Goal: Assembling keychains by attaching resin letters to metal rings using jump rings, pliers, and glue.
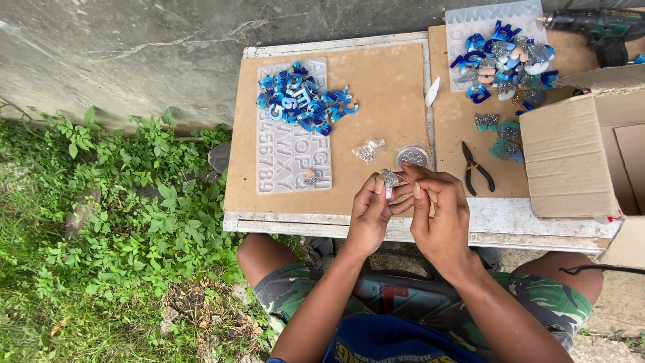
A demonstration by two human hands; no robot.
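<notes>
- Holding a small glittery silver piece (pixel 389 177), both hands meet just above the near edge of the bench (pixel 376 134).
- Left hand (pixel 369 215) comes up from below with the wrist bent, and its grip pinches the piece between thumb and fingertips.
- Right hand (pixel 440 215) sits just beside it, fingers curled in, and its grip pinches the same piece from the other side.
- Both forearms reach up from the lap and come close together at the hands.
- A round metal tin (pixel 412 156) lies on the bench just past the fingers.
- Black pliers (pixel 477 168) lie near the right hand.
- A clear letter mould (pixel 293 134) with a heap of blue letters (pixel 302 101) lies further left.
</notes>
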